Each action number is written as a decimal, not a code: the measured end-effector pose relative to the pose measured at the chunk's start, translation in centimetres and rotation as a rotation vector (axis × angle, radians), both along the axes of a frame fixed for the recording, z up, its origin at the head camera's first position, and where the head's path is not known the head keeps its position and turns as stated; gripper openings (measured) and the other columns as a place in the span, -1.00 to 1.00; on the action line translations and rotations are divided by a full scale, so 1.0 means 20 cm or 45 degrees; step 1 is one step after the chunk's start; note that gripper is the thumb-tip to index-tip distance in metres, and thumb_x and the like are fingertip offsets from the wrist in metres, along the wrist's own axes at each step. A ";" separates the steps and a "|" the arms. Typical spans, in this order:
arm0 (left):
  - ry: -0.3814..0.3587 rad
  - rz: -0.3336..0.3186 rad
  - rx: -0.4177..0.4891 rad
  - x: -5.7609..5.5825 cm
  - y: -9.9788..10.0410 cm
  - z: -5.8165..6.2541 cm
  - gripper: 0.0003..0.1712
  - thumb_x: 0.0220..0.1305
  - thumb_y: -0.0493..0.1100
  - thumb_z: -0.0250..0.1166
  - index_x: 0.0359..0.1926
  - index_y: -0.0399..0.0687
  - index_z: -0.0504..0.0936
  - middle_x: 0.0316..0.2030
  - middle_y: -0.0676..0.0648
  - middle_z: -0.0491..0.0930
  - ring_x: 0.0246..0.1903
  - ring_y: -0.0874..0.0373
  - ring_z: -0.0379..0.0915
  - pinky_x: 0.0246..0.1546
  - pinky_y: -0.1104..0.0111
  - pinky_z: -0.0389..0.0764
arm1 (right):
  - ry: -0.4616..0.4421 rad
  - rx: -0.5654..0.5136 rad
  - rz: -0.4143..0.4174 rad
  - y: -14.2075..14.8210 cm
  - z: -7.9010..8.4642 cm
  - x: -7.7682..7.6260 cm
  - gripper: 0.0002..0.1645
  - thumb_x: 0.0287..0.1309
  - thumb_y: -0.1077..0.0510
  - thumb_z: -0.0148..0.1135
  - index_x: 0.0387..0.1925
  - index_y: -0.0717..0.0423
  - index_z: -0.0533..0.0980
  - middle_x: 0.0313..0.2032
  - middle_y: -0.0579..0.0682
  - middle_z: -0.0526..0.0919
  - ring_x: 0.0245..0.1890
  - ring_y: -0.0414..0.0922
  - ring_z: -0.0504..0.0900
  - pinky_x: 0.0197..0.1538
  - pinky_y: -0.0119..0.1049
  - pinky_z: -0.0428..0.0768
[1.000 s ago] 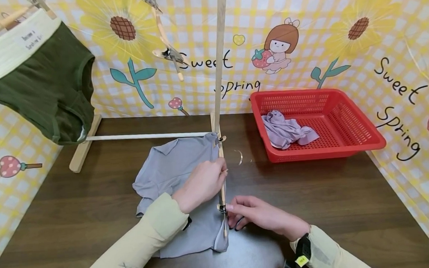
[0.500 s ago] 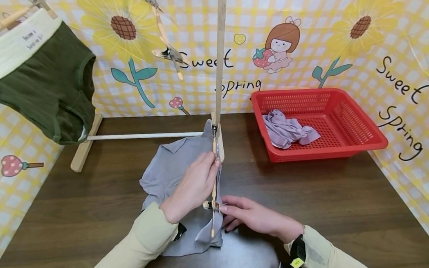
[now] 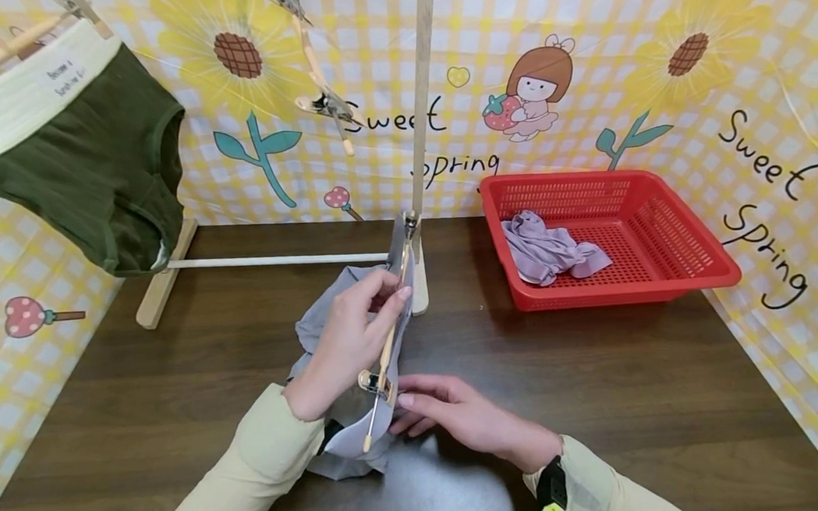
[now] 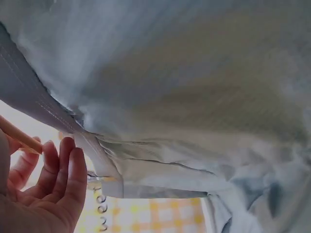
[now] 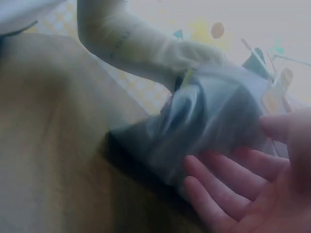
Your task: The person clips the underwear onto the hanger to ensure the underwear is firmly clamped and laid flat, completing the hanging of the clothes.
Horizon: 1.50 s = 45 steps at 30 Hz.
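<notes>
My left hand (image 3: pixel 346 330) pinches the middle of a wooden clip hanger (image 3: pixel 387 352), thumb on the near side. From the hanger's clips a grey garment (image 3: pixel 324 311) hangs by one edge, its lower folds close over the table. The metal clip (image 3: pixel 373 382) at the near end grips that edge. My right hand (image 3: pixel 461 416) is beside this clip, with its fingertips at the cloth. In the right wrist view the fingers (image 5: pixel 226 182) lie nearly straight along the garment (image 5: pixel 214 114). The garment (image 4: pixel 204 87) fills most of the left wrist view.
A red basket (image 3: pixel 629 295) at the back right holds a crumpled lilac cloth (image 3: pixel 549 247). Dark green briefs (image 3: pixel 94 157) hang clipped at upper left. Another clip hanger (image 3: pixel 313 66) hangs at the back. A wooden post (image 3: pixel 423 90) with a white crossbar (image 3: pixel 276 260) stands behind the hands.
The left hand has lifted the hanger and swung its near end to the left, raising the garment's clipped edge. The right hand has followed leftward beside the near clip.
</notes>
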<state>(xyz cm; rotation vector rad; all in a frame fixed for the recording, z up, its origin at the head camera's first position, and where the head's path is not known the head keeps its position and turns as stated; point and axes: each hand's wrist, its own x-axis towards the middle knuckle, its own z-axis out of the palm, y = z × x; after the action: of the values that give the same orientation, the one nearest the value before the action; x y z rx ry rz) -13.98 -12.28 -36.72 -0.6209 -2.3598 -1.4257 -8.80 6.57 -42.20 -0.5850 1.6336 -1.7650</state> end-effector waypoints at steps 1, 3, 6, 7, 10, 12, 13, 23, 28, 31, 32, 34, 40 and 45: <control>-0.014 0.012 0.009 0.00 -0.01 0.01 -0.93 0.48 -0.18 0.27 -0.19 -0.08 0.60 -0.35 0.05 0.62 -0.34 0.22 0.56 -0.22 0.28 0.62 | 0.004 0.004 -0.007 0.00 0.00 -0.01 -0.49 0.55 0.12 0.01 0.32 0.40 0.40 0.04 0.27 0.67 -0.02 0.17 0.70 0.05 0.02 0.63; -0.033 0.036 0.023 0.01 -0.03 0.04 -0.91 0.48 -0.15 0.27 -0.17 -0.07 0.62 -0.35 0.06 0.62 -0.33 0.22 0.56 -0.22 0.26 0.62 | 0.021 0.004 -0.025 0.01 0.01 -0.03 -0.49 0.55 0.13 0.02 0.32 0.39 0.41 0.08 0.24 0.66 0.01 0.18 0.68 0.07 0.04 0.61; -0.041 0.068 0.038 0.03 -0.07 0.08 -0.88 0.47 -0.10 0.29 -0.18 -0.05 0.64 -0.35 0.09 0.62 -0.35 0.22 0.55 -0.27 0.27 0.61 | 0.062 0.012 -0.053 0.02 0.02 -0.06 -0.50 0.55 0.13 0.02 0.32 0.37 0.42 0.14 0.23 0.63 0.07 0.22 0.65 0.11 0.07 0.59; -0.044 0.072 0.046 0.03 -0.08 0.09 -0.87 0.47 -0.09 0.29 -0.18 -0.05 0.64 -0.36 0.08 0.62 -0.35 0.22 0.55 -0.28 0.29 0.60 | 0.077 0.017 -0.066 0.03 0.02 -0.07 -0.50 0.55 0.12 0.02 0.32 0.36 0.43 0.15 0.23 0.63 0.08 0.22 0.64 0.12 0.08 0.58; -0.023 0.096 0.076 0.04 -0.10 0.11 -0.88 0.46 -0.14 0.30 -0.20 -0.09 0.63 -0.37 0.05 0.60 -0.38 0.18 0.52 -0.33 0.36 0.55 | 0.103 0.037 -0.121 0.05 0.04 -0.11 -0.50 0.54 0.09 0.05 0.32 0.32 0.44 0.18 0.20 0.62 0.12 0.22 0.62 0.15 0.04 0.56; -0.006 0.104 0.093 0.05 -0.12 0.13 -0.90 0.46 -0.18 0.29 -0.19 -0.13 0.62 -0.38 0.02 0.58 -0.39 0.15 0.49 -0.33 0.39 0.51 | 0.117 0.044 -0.162 0.06 0.05 -0.14 -0.51 0.53 0.07 0.08 0.32 0.27 0.45 0.18 0.17 0.62 0.14 0.21 0.60 0.16 0.04 0.55; -0.001 0.107 0.100 0.05 -0.12 0.13 -0.91 0.46 -0.20 0.29 -0.19 -0.14 0.61 -0.38 0.01 0.57 -0.39 0.14 0.48 -0.33 0.40 0.49 | 0.121 0.037 -0.179 0.07 0.06 -0.15 -0.51 0.53 0.07 0.08 0.32 0.26 0.46 0.19 0.18 0.61 0.16 0.22 0.59 0.18 0.06 0.54; 0.006 0.141 0.116 0.11 -0.19 0.19 -0.92 0.48 -0.21 0.26 -0.15 -0.15 0.61 -0.34 0.01 0.57 -0.36 0.14 0.47 -0.29 0.41 0.49 | 0.252 0.019 -0.365 0.10 0.22 -0.31 -0.50 0.52 0.09 0.09 0.33 0.28 0.43 0.25 0.14 0.56 0.21 0.14 0.55 0.21 0.01 0.52; 0.141 0.153 0.227 0.12 -0.21 0.21 -0.99 0.40 -0.35 0.30 -0.21 -0.19 0.64 -0.37 0.01 0.59 -0.43 0.13 0.48 -0.38 0.44 0.49 | 0.264 -0.041 -0.487 0.09 0.29 -0.40 -0.53 0.51 0.15 0.10 0.31 0.32 0.43 0.24 0.17 0.56 0.23 0.16 0.53 0.26 0.14 0.43; 0.212 0.159 0.311 0.12 -0.22 0.23 -0.98 0.35 -0.40 0.34 -0.24 -0.25 0.67 -0.35 -0.03 0.64 -0.44 0.14 0.49 -0.41 0.46 0.50 | 0.293 -0.080 -0.574 0.08 0.33 -0.46 -0.56 0.49 0.17 0.12 0.27 0.32 0.45 0.22 0.20 0.56 0.21 0.12 0.55 0.25 0.14 0.45; 0.222 0.160 0.335 0.13 -0.23 0.24 -0.98 0.33 -0.40 0.35 -0.24 -0.27 0.68 -0.34 -0.05 0.66 -0.44 0.15 0.50 -0.40 0.46 0.51 | 0.316 -0.080 -0.605 0.08 0.35 -0.48 -0.57 0.49 0.17 0.13 0.26 0.31 0.46 0.22 0.20 0.56 0.20 0.09 0.56 0.23 0.12 0.47; 0.228 0.154 0.362 0.13 -0.24 0.25 -0.96 0.31 -0.40 0.38 -0.23 -0.30 0.72 -0.33 -0.09 0.69 -0.43 0.14 0.53 -0.39 0.46 0.54 | 0.375 -0.066 -0.666 0.09 0.37 -0.52 -0.59 0.47 0.18 0.16 0.24 0.29 0.48 0.20 0.17 0.58 0.17 0.00 0.57 0.21 0.07 0.50; 0.237 0.204 0.346 0.16 -0.28 0.32 -0.94 0.27 -0.41 0.41 -0.23 -0.31 0.75 -0.30 -0.10 0.72 -0.44 0.15 0.54 -0.43 0.48 0.54 | 0.531 0.051 -0.812 0.13 0.41 -0.63 -0.56 0.43 0.16 0.22 0.23 0.29 0.49 0.19 0.09 0.59 0.14 -0.10 0.57 0.18 -0.05 0.54; 0.281 0.170 0.488 0.18 -0.31 0.37 -0.94 0.26 -0.45 0.39 -0.29 -0.45 0.70 -0.29 -0.14 0.74 -0.43 0.17 0.60 -0.38 0.49 0.56 | 0.580 0.168 -0.867 0.13 0.45 -0.71 -0.48 0.42 0.03 0.26 0.28 0.20 0.48 0.24 0.05 0.56 0.23 -0.09 0.52 0.25 -0.17 0.47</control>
<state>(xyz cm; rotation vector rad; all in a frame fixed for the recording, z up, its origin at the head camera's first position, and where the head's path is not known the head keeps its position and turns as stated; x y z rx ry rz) -10.37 -18.51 -29.36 -0.4774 -1.8557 -1.5990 -23.02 9.17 -33.14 -0.4085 2.4631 -2.0588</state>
